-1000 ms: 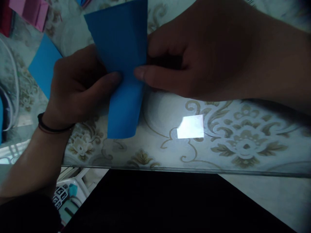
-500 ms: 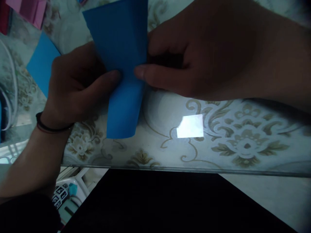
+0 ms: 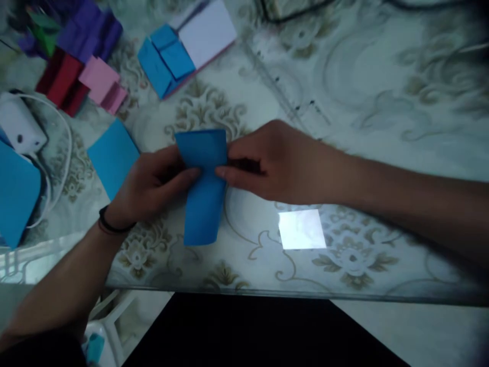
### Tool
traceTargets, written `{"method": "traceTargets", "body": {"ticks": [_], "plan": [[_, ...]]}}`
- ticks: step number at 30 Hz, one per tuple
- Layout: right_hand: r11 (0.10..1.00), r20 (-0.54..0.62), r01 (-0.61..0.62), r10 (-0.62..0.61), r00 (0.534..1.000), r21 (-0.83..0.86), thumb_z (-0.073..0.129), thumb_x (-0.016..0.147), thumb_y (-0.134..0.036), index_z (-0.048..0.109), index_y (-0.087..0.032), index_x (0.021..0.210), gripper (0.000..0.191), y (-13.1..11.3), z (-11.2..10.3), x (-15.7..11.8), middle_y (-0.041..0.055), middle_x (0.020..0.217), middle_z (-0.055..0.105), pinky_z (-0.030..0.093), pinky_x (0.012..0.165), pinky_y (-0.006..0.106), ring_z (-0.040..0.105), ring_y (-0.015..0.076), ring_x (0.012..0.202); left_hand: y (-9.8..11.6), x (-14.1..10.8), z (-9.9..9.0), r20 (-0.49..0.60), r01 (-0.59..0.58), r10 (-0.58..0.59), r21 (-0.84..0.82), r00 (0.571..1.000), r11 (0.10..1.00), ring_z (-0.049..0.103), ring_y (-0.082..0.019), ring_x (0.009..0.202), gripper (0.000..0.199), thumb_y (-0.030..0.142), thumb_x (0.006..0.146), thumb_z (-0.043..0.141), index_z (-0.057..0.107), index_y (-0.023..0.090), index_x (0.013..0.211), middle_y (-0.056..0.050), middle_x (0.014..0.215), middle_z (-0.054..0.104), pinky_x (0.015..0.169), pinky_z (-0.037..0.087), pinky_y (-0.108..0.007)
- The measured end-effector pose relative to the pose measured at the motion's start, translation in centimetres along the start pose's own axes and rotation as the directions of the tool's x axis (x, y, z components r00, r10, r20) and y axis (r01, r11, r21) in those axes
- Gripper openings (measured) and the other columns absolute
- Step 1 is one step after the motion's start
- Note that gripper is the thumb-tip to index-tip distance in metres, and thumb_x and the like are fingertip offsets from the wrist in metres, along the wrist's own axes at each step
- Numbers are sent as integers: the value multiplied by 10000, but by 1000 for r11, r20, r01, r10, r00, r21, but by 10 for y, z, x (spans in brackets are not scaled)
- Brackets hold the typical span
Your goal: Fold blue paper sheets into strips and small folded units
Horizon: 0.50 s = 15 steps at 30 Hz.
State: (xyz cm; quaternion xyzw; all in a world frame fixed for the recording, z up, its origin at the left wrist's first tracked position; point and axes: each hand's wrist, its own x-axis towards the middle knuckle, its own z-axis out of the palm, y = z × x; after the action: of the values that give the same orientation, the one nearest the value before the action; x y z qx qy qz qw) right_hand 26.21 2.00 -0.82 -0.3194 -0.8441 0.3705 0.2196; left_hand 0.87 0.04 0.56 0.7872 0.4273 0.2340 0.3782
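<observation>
A folded strip of blue paper is held upright over the patterned table, between both hands. My left hand grips its left edge, thumb on the near face and fingers hidden behind. On the opposite edge, my right hand pinches the paper between thumb and fingers. Just left of my left hand, partly covered by it, a flat blue sheet lies on the table.
Folded pieces in purple, red and pink lie at the back left. Blue folded paper rests beside a white pad. A clear ruler lies behind my right hand; a white corded device sits far left.
The view has pulled back and shows more of the table. The blue strip's top now appears lower and squarer. Both hands still hold the strip in nearly the same places.
</observation>
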Motion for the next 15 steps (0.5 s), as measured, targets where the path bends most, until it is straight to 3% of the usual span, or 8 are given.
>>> {"method": "traceTargets", "body": {"ticks": [6,15], "plan": [[999,44,14,-16,999,44,564,997,-283,508,-165,678,345,-1,-1,5,-32,602,509,257,608,270,411,78,561,0,-2,-4,80,117,-117,8,990,993,632,-140,729,303,423,1031,626,735,140,1049,-25,861,738,641,503,-234],[998,79,-14,9,997,69,550,1012,-299,502,-163,691,351,-3,-2,6,-27,628,513,239,608,266,409,81,580,1,-5,-6,98,196,-196,4,976,981,581,-144,701,321,450,1026,599,708,149,1012,1,759,655,611,455,-237]]}}
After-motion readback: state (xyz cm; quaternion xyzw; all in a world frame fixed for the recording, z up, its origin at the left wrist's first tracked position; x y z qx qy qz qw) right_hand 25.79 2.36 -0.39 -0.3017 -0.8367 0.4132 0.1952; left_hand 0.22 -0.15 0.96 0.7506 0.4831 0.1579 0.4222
